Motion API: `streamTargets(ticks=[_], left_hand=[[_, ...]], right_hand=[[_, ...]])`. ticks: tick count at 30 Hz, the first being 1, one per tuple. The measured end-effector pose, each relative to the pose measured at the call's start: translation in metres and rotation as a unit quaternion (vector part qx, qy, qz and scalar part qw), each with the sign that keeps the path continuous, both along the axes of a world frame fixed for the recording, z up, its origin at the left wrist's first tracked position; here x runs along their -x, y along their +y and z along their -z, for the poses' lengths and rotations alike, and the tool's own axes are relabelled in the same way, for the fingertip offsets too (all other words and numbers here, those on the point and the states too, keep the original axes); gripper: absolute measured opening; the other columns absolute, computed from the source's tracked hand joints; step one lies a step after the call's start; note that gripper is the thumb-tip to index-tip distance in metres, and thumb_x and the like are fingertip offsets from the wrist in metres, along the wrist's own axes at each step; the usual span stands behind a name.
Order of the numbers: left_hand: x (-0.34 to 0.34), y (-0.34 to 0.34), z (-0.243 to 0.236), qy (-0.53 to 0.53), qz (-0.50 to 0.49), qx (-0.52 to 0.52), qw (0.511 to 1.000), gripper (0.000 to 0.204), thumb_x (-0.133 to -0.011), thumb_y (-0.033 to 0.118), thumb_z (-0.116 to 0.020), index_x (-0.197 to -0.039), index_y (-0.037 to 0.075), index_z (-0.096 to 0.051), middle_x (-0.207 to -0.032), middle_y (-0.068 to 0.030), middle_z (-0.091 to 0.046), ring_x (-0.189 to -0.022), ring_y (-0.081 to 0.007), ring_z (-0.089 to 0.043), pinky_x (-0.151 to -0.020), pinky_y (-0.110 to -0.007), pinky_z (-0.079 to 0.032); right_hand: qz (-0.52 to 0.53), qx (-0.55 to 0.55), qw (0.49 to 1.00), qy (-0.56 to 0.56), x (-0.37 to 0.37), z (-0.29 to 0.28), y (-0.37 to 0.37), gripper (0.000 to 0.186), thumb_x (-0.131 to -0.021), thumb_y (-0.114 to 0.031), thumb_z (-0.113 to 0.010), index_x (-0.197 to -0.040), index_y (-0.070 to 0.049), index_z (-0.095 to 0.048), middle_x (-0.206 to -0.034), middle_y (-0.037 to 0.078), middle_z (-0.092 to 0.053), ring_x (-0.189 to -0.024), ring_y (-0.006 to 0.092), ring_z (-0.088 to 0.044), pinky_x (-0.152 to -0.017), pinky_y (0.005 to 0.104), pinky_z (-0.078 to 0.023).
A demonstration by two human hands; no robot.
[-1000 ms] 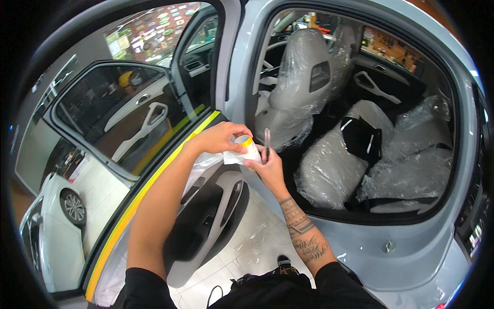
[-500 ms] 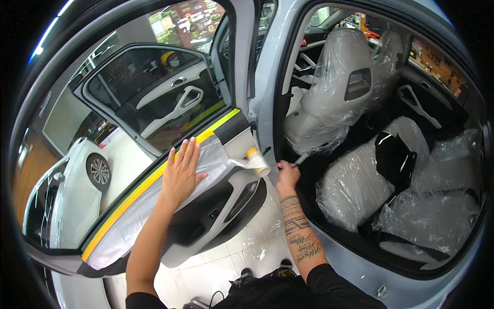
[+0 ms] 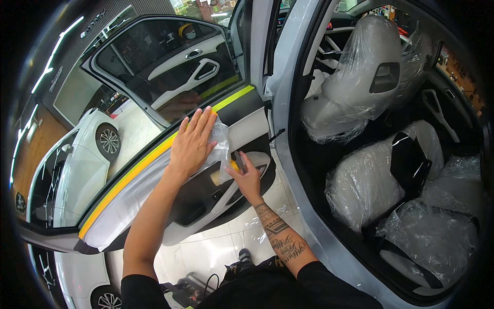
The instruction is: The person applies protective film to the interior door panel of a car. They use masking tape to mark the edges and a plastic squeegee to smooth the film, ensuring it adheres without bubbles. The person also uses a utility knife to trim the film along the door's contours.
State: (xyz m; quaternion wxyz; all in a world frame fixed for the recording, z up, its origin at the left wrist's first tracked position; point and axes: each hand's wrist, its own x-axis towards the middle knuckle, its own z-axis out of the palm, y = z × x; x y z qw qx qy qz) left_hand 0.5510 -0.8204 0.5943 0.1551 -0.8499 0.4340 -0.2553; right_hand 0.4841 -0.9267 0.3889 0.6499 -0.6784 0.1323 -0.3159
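"Yellow tape [image 3: 126,183], one strip: where?"
"Along the top edge of the door [image 3: 249,135], bordering white film [image 3: 125,208]. Your left hand [image 3: 190,147] lies flat over it, fingers straight, gripping nothing."
"Roll [image 3: 218,178], one, cream and yellow?"
"In front of the door's inner side, just beside your right hand [image 3: 247,177]. Those fingers close on a dark tool [image 3: 239,158]; whether they also grip the roll, I cannot tell."
"Seats [image 3: 357,180]?"
"Grey, plastic-wrapped, to your right."
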Motion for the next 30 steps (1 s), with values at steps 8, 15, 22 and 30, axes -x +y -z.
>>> streamTargets(ticks=[8, 15, 22, 30], left_hand=[[0.001, -0.007, -0.002, 0.004, -0.009, 0.024, 1.000, 0.076, -0.087, 0.037, -0.064, -0.148, 0.007, -0.033, -0.156, -0.0095, -0.029, -0.142, -0.0279, -0.031, -0.114, -0.044, -0.028], [0.002, -0.008, -0.001, 0.011, -0.011, 0.026, 1.000, 0.070, -0.089, 0.032, -0.061, -0.148, 0.007, -0.034, -0.156, -0.0093, -0.030, -0.142, -0.0280, -0.032, -0.114, -0.044, -0.029], [0.002, -0.007, -0.005, 0.019, -0.016, 0.015, 1.000, 0.076, -0.086, 0.032, -0.065, -0.149, 0.008, -0.031, -0.157, -0.0090, -0.028, -0.143, -0.0270, -0.030, -0.115, -0.044, -0.028], [0.004, -0.012, 0.000, 0.014, -0.027, 0.027, 0.999, 0.077, -0.086, 0.036, -0.064, -0.149, 0.007, -0.031, -0.156, -0.0092, -0.030, -0.142, -0.0277, -0.031, -0.114, -0.044, -0.028]], right_hand=[[-0.074, -0.112, 0.991, -0.017, -0.021, -0.010, -0.011, 0.025, -0.079, -0.017, -0.078, -0.094, 0.001, -0.068, -0.070, -0.003, -0.056, -0.065, 0.0049, -0.048, -0.057, 0.0245, -0.041], [-0.069, 0.082, 0.994, -0.040, -0.021, -0.018, 0.000, 0.021, -0.075, -0.013, -0.076, -0.086, 0.001, -0.066, -0.071, 0.014, -0.055, -0.065, 0.0284, -0.057, -0.059, 0.0373, -0.044], [0.060, 0.351, 0.934, -0.037, -0.004, 0.015, -0.104, 0.011, -0.069, -0.006, -0.069, -0.072, -0.005, -0.058, -0.075, 0.014, -0.057, -0.066, 0.0359, -0.060, -0.055, 0.0438, -0.047], [0.156, 0.389, 0.894, 0.158, 0.108, 0.045, -0.270, 0.015, -0.079, -0.008, -0.065, -0.075, 0.006, -0.061, -0.073, 0.024, -0.060, -0.072, 0.0437, -0.061, -0.062, 0.0482, -0.045]])
